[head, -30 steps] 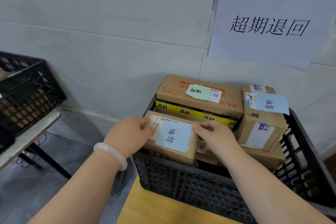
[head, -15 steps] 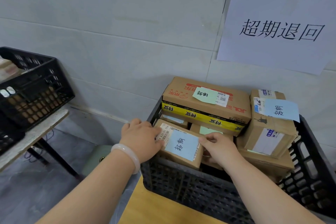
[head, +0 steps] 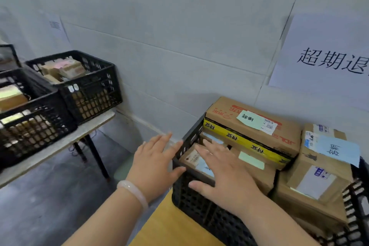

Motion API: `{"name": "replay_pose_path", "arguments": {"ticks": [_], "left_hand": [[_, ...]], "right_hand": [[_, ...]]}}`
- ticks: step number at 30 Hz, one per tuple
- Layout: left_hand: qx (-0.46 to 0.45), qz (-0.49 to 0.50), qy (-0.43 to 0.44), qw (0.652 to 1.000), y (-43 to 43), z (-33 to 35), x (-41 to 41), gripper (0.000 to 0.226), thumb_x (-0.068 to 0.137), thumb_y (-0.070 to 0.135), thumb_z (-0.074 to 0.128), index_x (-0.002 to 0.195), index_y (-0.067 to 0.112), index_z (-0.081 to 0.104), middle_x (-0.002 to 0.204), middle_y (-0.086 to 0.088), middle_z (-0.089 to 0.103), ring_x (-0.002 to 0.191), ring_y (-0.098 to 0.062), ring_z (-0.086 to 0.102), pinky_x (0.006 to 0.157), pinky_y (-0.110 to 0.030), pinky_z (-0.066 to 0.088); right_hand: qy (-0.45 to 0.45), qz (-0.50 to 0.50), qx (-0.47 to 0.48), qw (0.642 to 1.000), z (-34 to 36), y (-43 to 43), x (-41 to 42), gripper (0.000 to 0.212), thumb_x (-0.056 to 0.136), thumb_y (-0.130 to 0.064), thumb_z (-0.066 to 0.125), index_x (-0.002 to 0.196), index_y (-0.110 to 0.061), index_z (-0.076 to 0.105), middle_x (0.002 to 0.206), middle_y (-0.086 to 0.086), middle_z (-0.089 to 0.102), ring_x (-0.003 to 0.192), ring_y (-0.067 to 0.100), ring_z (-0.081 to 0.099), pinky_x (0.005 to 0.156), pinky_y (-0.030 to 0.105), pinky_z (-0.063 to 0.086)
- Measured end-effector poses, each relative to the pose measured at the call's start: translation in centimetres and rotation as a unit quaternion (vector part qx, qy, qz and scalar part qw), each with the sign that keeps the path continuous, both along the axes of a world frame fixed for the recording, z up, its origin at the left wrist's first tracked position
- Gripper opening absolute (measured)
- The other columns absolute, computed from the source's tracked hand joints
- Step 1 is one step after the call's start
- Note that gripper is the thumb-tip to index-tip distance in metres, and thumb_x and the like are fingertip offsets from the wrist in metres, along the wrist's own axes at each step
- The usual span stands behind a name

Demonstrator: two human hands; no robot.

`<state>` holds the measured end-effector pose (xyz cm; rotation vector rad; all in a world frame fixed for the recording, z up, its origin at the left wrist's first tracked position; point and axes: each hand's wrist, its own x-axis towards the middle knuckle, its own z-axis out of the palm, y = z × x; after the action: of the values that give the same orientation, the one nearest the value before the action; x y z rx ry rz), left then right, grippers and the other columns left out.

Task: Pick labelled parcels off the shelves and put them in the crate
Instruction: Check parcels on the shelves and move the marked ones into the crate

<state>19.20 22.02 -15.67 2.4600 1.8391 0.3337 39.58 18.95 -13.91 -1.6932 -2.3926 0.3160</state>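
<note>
Neither hand holds anything: the left hand [head: 157,166] hangs with fingers straight and spread just outside the left wall of the crate [head: 199,209], thumb near its front-left corner, and the right hand [head: 227,175] is spread flat and wide over the front-left part of the crate. Whether its palm presses down or only hovers cannot be told. The black crate is packed close to its rim, which probably explains why the parcels sit stacked and wedged rather than laid loose. Along the crate's back wall, on top of the pile, lies the long carton [head: 223,111] with yellow tape on its side, flat, with a note stuck to its top. At the crate's right end a squarish box [head: 303,168] sits tilted on the cartons below it, a pale blue slip on its top. The small parcel [head: 189,159] sits in the crate's front-left corner, partly under the right hand's fingers, so it looks as if it is already placed. Its long axis appears to run along the crate's front wall, left to right, broad face up. That keeps its blue note [head: 204,168] readable from above, though the hand hides most of the writing.
</note>
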Motion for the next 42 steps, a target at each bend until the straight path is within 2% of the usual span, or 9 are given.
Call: {"name": "replay_pose_path", "arguments": {"ticks": [5,11,18,22,26,30,35,40,42], "left_hand": [[-0.003,0.123,0.021,0.992,-8.6,-1.5,-4.3,0.084,0.073,0.078,0.024,0.150,0.046,0.027,0.162,0.006,0.019,0.149,-0.023,0.021,0.118,-0.049,0.020],[-0.032,0.309,0.051,0.949,-21.6,-4.0,-10.0,0.078,0.073,0.073,0.037,0.140,0.035,0.050,0.143,-0.005,0.054,0.126,-0.030,0.055,0.096,-0.055,0.047],[-0.029,0.483,0.029,0.874,-36.1,-5.0,-14.6,0.079,0.069,0.072,0.041,0.139,0.035,0.042,0.138,-0.006,0.058,0.121,-0.030,0.059,0.092,-0.056,0.051],[-0.028,0.547,0.041,0.836,-42.7,-4.5,-16.9,0.081,0.066,0.072,0.050,0.137,0.035,0.048,0.137,-0.005,0.059,0.121,-0.028,0.060,0.093,-0.054,0.051],[-0.037,0.618,0.052,0.783,-49.9,-4.6,-19.4,0.090,0.058,0.074,0.068,0.138,0.036,0.051,0.137,-0.002,0.059,0.122,-0.025,0.059,0.094,-0.051,0.049],[-0.046,0.669,0.033,0.741,-56.4,-5.7,-20.6,0.080,0.066,0.075,0.043,0.136,0.038,0.053,0.135,0.000,0.060,0.119,-0.022,0.062,0.089,-0.050,0.053],[-0.048,0.737,-0.005,0.675,-63.8,-7.5,-19.3,0.078,0.065,0.073,0.041,0.134,0.039,0.055,0.134,0.001,0.061,0.119,-0.022,0.062,0.089,-0.049,0.053],[-0.032,0.813,-0.033,0.581,-69.2,-8.4,-16.0,0.081,0.078,0.068,0.042,0.152,0.045,0.019,0.162,0.005,0.019,0.149,-0.023,0.020,0.117,-0.049,0.017],[-0.023,0.848,-0.033,0.529,-70.7,-8.6,-13.9,0.082,0.078,0.070,0.039,0.152,0.046,0.016,0.163,0.007,0.014,0.150,-0.023,0.016,0.118,-0.048,0.014]], "right_hand": [[-0.034,0.152,0.031,0.987,-1.6,-2.5,-3.7,0.091,0.080,-0.081,0.037,0.151,-0.044,-0.006,0.161,-0.017,-0.012,0.146,0.006,-0.020,0.119,0.036,-0.011],[-0.038,0.315,0.019,0.948,-5.3,-7.5,-11.8,0.095,0.076,-0.083,0.035,0.149,-0.045,-0.012,0.160,-0.017,-0.013,0.147,0.011,-0.018,0.120,0.042,-0.009],[-0.021,0.487,0.032,0.873,-6.4,-16.2,-21.6,0.093,0.072,-0.081,0.028,0.152,-0.043,0.001,0.163,-0.010,-0.002,0.148,0.012,-0.013,0.116,0.041,-0.012],[-0.033,0.559,0.048,0.827,-5.1,-20.8,-27.1,0.093,0.072,-0.082,0.023,0.149,-0.045,-0.013,0.160,-0.015,-0.017,0.146,0.010,-0.023,0.118,0.040,-0.014],[-0.002,0.621,0.048,0.783,-4.7,-26.9,-32.6,0.090,0.078,-0.077,0.036,0.150,-0.046,-0.010,0.159,-0.017,-0.017,0.145,0.007,-0.023,0.116,0.037,-0.016],[0.007,0.688,0.031,0.725,-5.9,-33.6,-36.7,0.091,0.078,-0.074,0.041,0.151,-0.045,-0.004,0.152,-0.022,-0.019,0.145,0.005,-0.022,0.114,0.035,-0.018],[-0.010,0.763,0.000,0.647,-6.8,-40.6,-39.5,0.093,0.079,-0.075,0.045,0.150,-0.047,-0.008,0.155,-0.023,-0.013,0.146,0.005,-0.017,0.116,0.031,-0.016],[-0.025,0.843,-0.010,0.537,-7.6,-46.6,-41.2,0.094,0.077,-0.077,0.044,0.150,-0.046,-0.007,0.157,-0.022,-0.011,0.146,0.002,-0.016,0.114,0.026,-0.015],[-0.031,0.872,0.004,0.488,-8.3,-48.9,-41.3,0.094,0.073,-0.080,0.044,0.152,-0.043,0.008,0.160,-0.016,0.007,0.148,0.007,0.002,0.117,0.025,-0.005]]}}
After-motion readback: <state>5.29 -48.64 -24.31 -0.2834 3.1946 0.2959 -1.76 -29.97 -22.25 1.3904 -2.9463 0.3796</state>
